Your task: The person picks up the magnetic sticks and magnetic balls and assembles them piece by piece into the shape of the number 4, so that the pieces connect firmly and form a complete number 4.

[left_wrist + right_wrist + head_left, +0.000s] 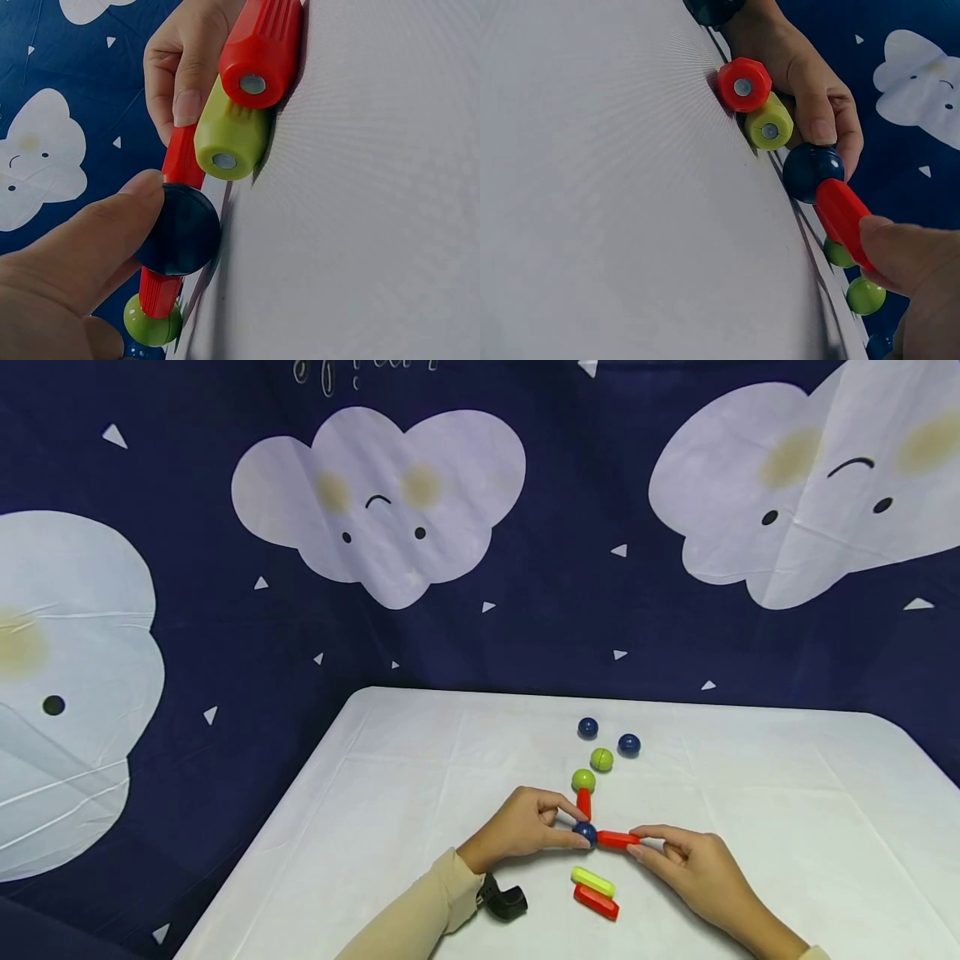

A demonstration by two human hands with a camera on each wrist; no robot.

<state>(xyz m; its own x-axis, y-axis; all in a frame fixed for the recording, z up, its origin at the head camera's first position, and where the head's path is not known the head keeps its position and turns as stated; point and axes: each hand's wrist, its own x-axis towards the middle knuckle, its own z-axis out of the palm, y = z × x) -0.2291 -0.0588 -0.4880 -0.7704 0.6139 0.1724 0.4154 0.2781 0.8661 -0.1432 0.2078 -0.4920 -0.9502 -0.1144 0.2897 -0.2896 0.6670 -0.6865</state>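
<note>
Rod (615,840), red, its long axis running crosswise over the desk (795,793): right hand (696,867) pinches the outer end, left hand (528,827) pinches the blue ball (585,834) touching the inner end.

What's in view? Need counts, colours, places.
Table: 1, white, lower part of head view
Backdrop: 1, dark blue with pale prints, behind the table
Far balls: 2, dark blue, table's far side
Near ball: 1, dark blue, left hand
Green balls: 2, green, one at a red rod's end, one just beyond
Red rods: 3, red, one in right hand, one between green and near balls, one lying nearer
Yellow-green rod: 1, yellow-green, beside the lying red rod
Black device: 1, black, left wrist
Sleeves: 2, beige, forearms
Hands: 2, bare, mid-table
</note>
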